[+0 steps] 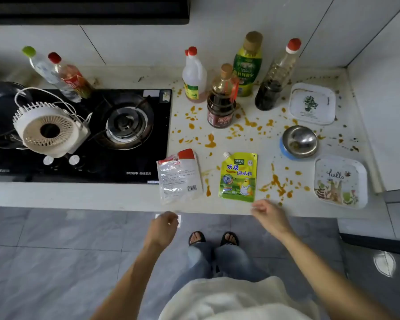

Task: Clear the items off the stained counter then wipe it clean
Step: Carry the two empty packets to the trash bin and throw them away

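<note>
Head view showed both hands hanging just short of the bench (263, 158) edge, apart from each other and touching nothing on it. The left hand (163, 229) had its fingers loosely curled near a small pale scrap, though whether it pinched that scrap could not be told. The right hand (269, 215) hovered just beside the lower corner of the yellow pouch (238, 177), fingers relaxed and empty.

Orange stains (277, 183) were spattered over the whole right part of the bench. On it lay the yellow pouch and, to its left, a clear packet (179, 177), both flat with their long axes running front to back, the pouch's spout pointing away from the person. Behind stood four bottles (221, 100), upright. At the right sat a steel bowl (299, 140) between two square plates (340, 181).

The pouch and packet looked soft and light, likely to sag; pinching a top edge or sliding fingers underneath seemed best. The bottles seemed heavier and possibly slick with sauce, so a grip round the neck or body would suit. The plates looked breakable and wanted lifting by the rim.
</note>
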